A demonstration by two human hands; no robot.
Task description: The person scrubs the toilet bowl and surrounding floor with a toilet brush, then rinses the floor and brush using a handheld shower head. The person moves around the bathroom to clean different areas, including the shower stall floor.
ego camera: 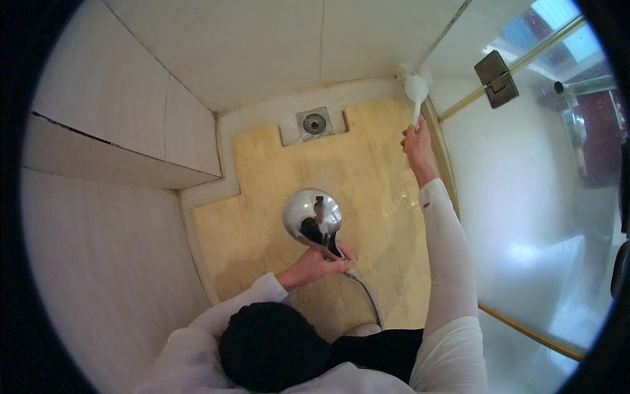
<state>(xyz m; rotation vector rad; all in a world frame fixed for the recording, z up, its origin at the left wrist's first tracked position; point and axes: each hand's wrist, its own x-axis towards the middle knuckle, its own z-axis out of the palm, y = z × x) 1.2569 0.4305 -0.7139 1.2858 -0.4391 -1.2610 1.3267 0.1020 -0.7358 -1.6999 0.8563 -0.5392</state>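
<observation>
My left hand (pixel 320 266) is closed round the handle of a chrome hand shower (pixel 312 216), whose shiny rounded back faces up; a metal hose (pixel 370 298) runs from it down towards my body. Stretched out to the far right, my right hand (pixel 417 143) grips the handle of a white round-headed brush (pixel 416 88). Its bristles are at the corner where the back wall meets the glass side. Below lies a yellowish shower floor (pixel 389 177) with wet, shining patches. Whether water leaves the shower head is hard to tell.
A square metal floor drain (pixel 315 124) sits in a notch near the back wall. On the right stands a glass panel (pixel 512 212) with a dark metal hinge (pixel 496 79) and a bar handle (pixel 588 85). A tiled ledge (pixel 113 157) juts out on the left.
</observation>
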